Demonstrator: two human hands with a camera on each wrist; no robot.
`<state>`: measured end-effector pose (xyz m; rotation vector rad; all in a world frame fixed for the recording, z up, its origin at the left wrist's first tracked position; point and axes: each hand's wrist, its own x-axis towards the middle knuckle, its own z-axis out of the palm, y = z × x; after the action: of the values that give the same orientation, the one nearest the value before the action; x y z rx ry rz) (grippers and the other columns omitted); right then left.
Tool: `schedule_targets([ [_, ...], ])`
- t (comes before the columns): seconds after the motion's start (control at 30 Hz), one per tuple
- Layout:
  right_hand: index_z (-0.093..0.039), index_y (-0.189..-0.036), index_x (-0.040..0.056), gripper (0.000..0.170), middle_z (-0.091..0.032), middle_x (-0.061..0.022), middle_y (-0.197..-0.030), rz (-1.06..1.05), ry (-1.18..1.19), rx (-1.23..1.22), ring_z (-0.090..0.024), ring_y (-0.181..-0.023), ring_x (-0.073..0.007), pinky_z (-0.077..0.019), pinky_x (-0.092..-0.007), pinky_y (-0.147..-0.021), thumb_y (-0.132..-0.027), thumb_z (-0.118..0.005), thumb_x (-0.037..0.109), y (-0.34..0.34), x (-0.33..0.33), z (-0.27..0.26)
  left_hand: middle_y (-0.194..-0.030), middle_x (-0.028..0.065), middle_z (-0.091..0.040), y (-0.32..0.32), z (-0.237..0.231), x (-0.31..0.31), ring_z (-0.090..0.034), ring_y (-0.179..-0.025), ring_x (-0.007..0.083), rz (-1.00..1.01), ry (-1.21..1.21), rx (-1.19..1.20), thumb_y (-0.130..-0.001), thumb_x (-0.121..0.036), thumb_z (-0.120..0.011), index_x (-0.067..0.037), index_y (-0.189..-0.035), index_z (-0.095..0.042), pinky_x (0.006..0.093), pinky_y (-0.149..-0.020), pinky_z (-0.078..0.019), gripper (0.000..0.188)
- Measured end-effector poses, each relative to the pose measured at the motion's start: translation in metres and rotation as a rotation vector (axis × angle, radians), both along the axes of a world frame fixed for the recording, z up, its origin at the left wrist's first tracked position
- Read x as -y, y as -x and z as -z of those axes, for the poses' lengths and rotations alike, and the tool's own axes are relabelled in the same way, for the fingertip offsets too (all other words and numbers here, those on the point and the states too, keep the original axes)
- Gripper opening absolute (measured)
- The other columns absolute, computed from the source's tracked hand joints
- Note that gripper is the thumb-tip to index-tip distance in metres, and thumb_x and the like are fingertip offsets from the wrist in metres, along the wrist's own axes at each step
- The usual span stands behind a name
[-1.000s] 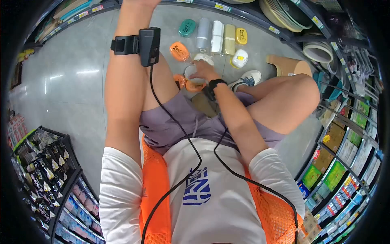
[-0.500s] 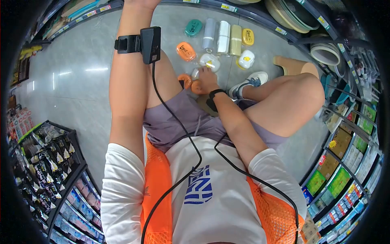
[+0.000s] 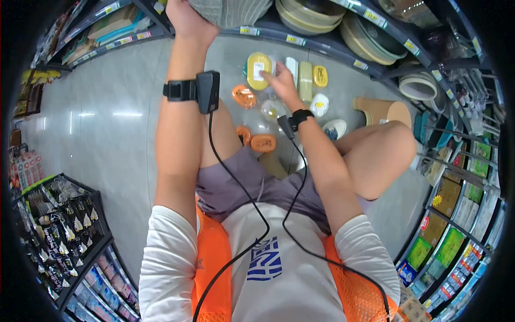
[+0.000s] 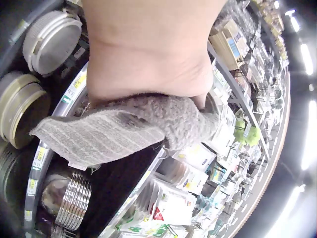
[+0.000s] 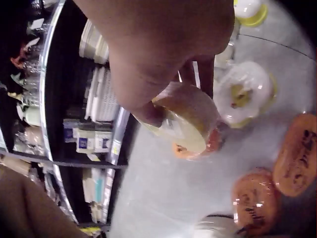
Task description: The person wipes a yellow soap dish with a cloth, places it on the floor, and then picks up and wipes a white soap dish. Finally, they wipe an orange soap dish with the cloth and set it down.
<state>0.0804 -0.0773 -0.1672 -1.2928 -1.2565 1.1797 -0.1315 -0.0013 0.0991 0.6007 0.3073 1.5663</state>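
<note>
My left hand (image 3: 190, 24) is raised at the top of the head view, holding a grey striped towel (image 3: 233, 12). In the left wrist view the towel (image 4: 104, 136) hangs in folds below the wrist, its plush inner side showing and my fingers hidden. My right hand (image 3: 284, 86) pinches a yellow oval soap box (image 3: 259, 57) by its edge, the face with a white label turned up. Over the floor the soap box (image 5: 190, 116) is tilted, thumb on one side. Beneath it lie a white wrapped soap box (image 3: 272, 110) and an orange soap box (image 3: 244, 96).
Two more orange boxes, one here (image 3: 263, 143), lie by my legs. Rolled towels, including a green one (image 3: 305, 80), stand in line beside a yellow box (image 3: 319, 76) and a white box (image 3: 319, 105). A tan stool (image 3: 383, 110) sits right; shelves with basins (image 3: 308, 24) border the floor.
My right hand has gone from the floor near the orange boxes forward and up, lifting the yellow soap box. The grey towel at my left hand has come into the head view.
</note>
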Motion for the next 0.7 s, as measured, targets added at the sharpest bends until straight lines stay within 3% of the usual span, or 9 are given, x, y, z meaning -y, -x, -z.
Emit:
schedule_targets([
  [0.03,-0.062,-0.128,-0.0035,0.049,-0.072,-0.0154,-0.117,-0.053,0.061,-0.016,-0.069,-0.108,-0.0221,-0.0547,-0.0359,-0.091,-0.087,-0.080,0.017,-0.004,-0.017,-0.044,-0.138,0.0154,-0.064,0.000,0.001,0.000,-0.061,-0.125,0.0347,-0.017,-0.002,0.012,-0.108,-0.051,-0.033,-0.002,-0.142,-0.056,0.0470,-0.109,-0.0472,0.063],
  [0.07,-0.058,-0.133,-0.0032,0.052,-0.071,-0.0154,-0.120,-0.062,-0.078,-0.057,-0.069,-0.109,-0.0210,-0.0550,-0.0341,-0.093,-0.089,-0.079,0.015,-0.005,-0.038,-0.070,-0.138,0.0156,-0.064,-0.001,-0.001,0.000,-0.061,-0.125,0.0350,-0.032,-0.004,0.024,-0.108,-0.052,-0.032,-0.002,-0.142,-0.056,0.0468,-0.109,-0.0471,0.064],
  [0.1,-0.054,-0.136,-0.0037,0.055,-0.071,-0.0155,-0.121,-0.094,-0.110,-0.075,-0.069,-0.109,-0.0207,-0.0553,-0.0332,-0.093,-0.090,-0.078,0.014,-0.009,-0.054,-0.101,-0.129,0.0144,-0.069,-0.005,-0.003,-0.001,-0.065,-0.118,0.0294,-0.051,-0.024,0.062,-0.109,-0.051,-0.036,-0.001,-0.134,-0.062,0.0415,-0.105,-0.0500,0.062],
  [0.2,-0.047,-0.143,-0.0048,0.061,-0.071,-0.0148,-0.121,-0.197,-0.202,-0.108,-0.069,-0.107,-0.0198,-0.0566,-0.0308,-0.090,-0.093,-0.076,0.015,-0.022,-0.084,-0.186,-0.145,0.0078,-0.058,0.000,0.008,-0.007,-0.055,-0.134,0.0277,-0.093,0.016,-0.134,-0.109,-0.045,-0.039,-0.007,-0.145,-0.051,0.0433,-0.112,-0.0439,0.054],
  [0.23,-0.045,-0.144,-0.0047,0.061,-0.071,-0.0143,-0.121,-0.206,-0.167,-0.043,-0.069,-0.106,-0.0182,-0.0568,-0.0292,-0.087,-0.096,-0.074,0.019,-0.024,-0.087,-0.212,-0.145,0.0059,-0.058,0.005,0.026,-0.016,-0.055,-0.133,0.0261,-0.062,-0.019,-0.120,-0.109,-0.044,-0.042,-0.008,-0.145,-0.052,0.0424,-0.112,-0.0442,0.052],
  [0.37,-0.048,-0.143,-0.0032,0.055,-0.072,-0.0138,-0.118,-0.280,-0.145,0.006,-0.069,-0.105,-0.0148,-0.0558,-0.0271,-0.085,-0.101,-0.069,0.025,-0.025,-0.073,-0.294,-0.146,0.0076,-0.057,-0.018,0.004,0.002,-0.054,-0.134,0.0243,-0.081,0.067,-0.299,-0.108,-0.036,-0.046,-0.007,-0.146,-0.050,0.0404,-0.114,-0.0425,0.048],
  [0.47,-0.050,-0.142,-0.0025,0.052,-0.073,-0.0138,-0.118,-0.274,-0.181,-0.024,-0.069,-0.106,-0.0145,-0.0548,-0.0273,-0.088,-0.101,-0.068,0.024,-0.028,-0.054,-0.318,-0.148,0.0089,-0.056,-0.028,-0.001,0.008,-0.054,-0.135,0.0243,-0.027,-0.005,-0.335,-0.108,-0.035,-0.046,-0.005,-0.147,-0.049,0.0399,-0.115,-0.0417,0.049],
  [0.5,-0.050,-0.141,-0.0025,0.051,-0.072,-0.0138,-0.118,-0.287,-0.239,-0.077,-0.068,-0.106,-0.0143,-0.0536,-0.0273,-0.090,-0.101,-0.068,0.024,-0.030,-0.054,-0.314,-0.140,0.0060,-0.061,-0.029,0.002,0.008,-0.057,-0.130,0.0206,0.003,-0.035,-0.314,-0.105,-0.041,-0.056,-0.007,-0.142,-0.055,0.0379,-0.111,-0.0443,0.051],
  [0.7,-0.049,-0.142,-0.0033,0.053,-0.072,-0.0137,-0.116,-0.211,-0.330,-0.047,-0.068,-0.105,-0.0144,-0.0532,-0.0275,-0.090,-0.101,-0.067,0.026,-0.041,-0.052,-0.312,-0.148,0.0072,-0.056,-0.033,0.000,0.013,-0.052,-0.137,0.0256,-0.015,0.030,-0.201,-0.107,-0.040,-0.047,-0.009,-0.149,-0.048,0.0424,-0.117,-0.0387,0.052],
])
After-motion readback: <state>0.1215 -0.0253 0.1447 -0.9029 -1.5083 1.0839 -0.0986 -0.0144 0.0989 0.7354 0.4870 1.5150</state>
